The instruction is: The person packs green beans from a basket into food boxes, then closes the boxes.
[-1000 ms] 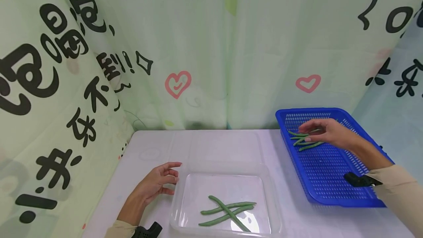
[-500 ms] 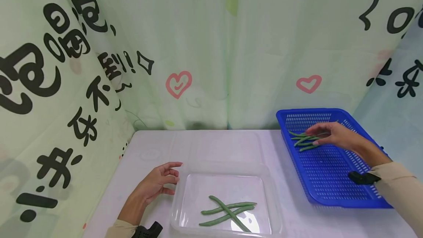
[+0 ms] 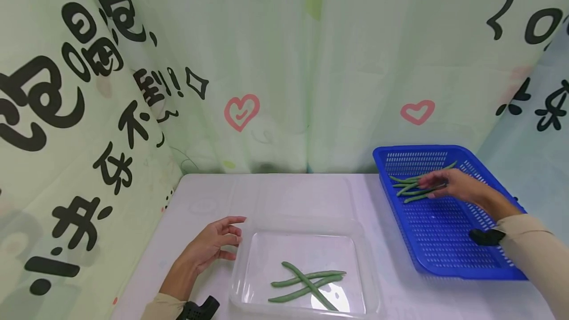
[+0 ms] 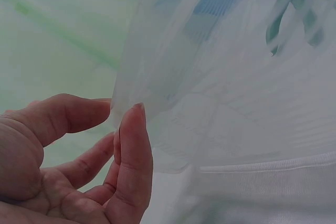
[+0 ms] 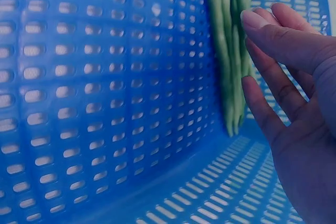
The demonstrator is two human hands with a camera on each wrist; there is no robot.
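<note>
Presently, the right hand point(image 3: 458, 184) is inside the blue basket point(image 3: 453, 241) at the right of the frame, directly at the beans point(image 5: 229, 56) lying in its upper part. Its fingers are loosely bent and spread; in the right wrist view the beans run just beside the fingertips, and no grip on them shows. In the head view the hand covers part of the bunch, whose ends appear on both sides.

The left hand point(image 3: 209, 246), lower left of centre, is relaxed, its fingertips at the left rim of the clear box point(image 3: 311, 225); whether they press on it cannot be told. Three beans point(image 3: 306, 280) lie crossed inside the box, lower centre, well apart from the right hand.
</note>
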